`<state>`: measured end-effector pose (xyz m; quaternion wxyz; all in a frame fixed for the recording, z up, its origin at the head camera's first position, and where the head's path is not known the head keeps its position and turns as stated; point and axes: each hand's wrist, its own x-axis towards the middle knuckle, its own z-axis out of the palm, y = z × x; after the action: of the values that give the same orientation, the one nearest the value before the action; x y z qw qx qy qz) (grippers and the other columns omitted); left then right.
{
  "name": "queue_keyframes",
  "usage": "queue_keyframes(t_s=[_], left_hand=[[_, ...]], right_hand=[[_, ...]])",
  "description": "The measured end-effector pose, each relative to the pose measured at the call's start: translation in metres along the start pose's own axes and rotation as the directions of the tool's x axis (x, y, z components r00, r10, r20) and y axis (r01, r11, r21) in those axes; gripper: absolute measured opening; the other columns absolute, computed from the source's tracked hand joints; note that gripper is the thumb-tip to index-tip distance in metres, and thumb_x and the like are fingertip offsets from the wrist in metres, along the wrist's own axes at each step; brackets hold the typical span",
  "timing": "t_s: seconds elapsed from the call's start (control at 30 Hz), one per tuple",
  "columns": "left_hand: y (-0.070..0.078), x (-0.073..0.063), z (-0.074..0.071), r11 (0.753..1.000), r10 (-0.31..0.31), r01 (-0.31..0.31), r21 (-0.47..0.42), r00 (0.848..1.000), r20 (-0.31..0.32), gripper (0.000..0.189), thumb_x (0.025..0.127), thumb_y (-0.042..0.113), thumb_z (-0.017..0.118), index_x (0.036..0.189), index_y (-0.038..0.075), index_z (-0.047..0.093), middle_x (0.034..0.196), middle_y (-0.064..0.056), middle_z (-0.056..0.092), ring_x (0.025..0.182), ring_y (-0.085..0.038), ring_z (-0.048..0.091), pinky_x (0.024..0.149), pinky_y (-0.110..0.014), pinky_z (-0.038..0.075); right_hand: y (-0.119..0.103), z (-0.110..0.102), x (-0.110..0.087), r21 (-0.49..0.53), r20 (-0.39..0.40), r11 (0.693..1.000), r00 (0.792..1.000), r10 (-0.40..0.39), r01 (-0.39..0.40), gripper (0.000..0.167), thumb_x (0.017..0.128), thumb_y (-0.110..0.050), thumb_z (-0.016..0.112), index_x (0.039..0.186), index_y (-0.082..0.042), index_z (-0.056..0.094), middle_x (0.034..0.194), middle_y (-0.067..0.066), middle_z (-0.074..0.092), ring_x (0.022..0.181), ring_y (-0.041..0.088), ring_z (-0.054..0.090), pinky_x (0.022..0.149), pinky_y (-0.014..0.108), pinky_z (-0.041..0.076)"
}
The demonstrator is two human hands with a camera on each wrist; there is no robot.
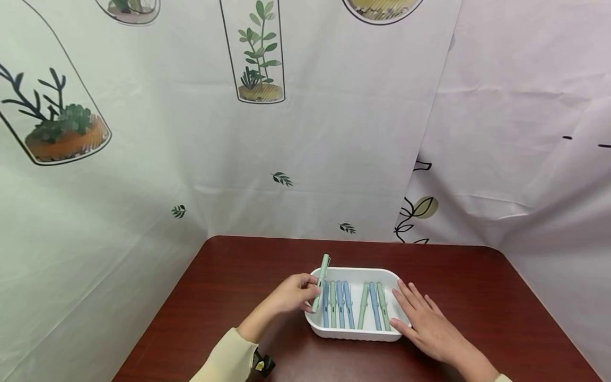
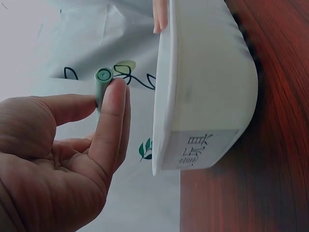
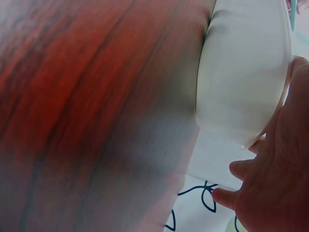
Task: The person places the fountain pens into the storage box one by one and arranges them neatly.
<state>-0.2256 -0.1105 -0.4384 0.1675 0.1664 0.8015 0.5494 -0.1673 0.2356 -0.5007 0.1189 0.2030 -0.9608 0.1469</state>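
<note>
My left hand (image 1: 296,292) pinches a light green pen (image 1: 322,273) between thumb and fingers, over the left end of a white tray (image 1: 353,335). In the left wrist view the round end of the pen (image 2: 104,75) faces the camera, beside the tray wall (image 2: 212,72). Several green and blue pens lie side by side in the tray, in two groups with a gap between them; a blue pen (image 1: 375,306) lies in the right group. My right hand (image 1: 427,323) rests at the tray's right rim with its fingers straight and spread.
The tray stands on a dark red wooden table (image 1: 258,254). Behind and beside the table hangs a pale cloth (image 1: 310,143) printed with plants and leaves. A black device (image 1: 263,364) is strapped at the left wrist, by the pale sleeve (image 1: 228,356).
</note>
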Motion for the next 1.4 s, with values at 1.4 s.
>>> queue_keyframes(t_s=[1.4], left_hand=[[0.001, 0.036, 0.060, 0.984, -0.130, 0.117, 0.131, 0.987, 0.097, 0.020, 0.097, 0.004, 0.065, 0.077, -0.001, 0.066, 0.059, -0.004, 0.053, 0.047, -0.009, 0.054, 0.055, -0.031, 0.058]], right_hand=[[0.000, 0.001, 0.001, 0.016, -0.001, 1.000, 1.000, 0.002, -0.002, 0.068, 0.099, -0.052, 0.059, 0.152, -0.010, 0.048, 0.162, 0.012, 0.035, 0.149, 0.036, 0.030, 0.109, 0.065, 0.032]])
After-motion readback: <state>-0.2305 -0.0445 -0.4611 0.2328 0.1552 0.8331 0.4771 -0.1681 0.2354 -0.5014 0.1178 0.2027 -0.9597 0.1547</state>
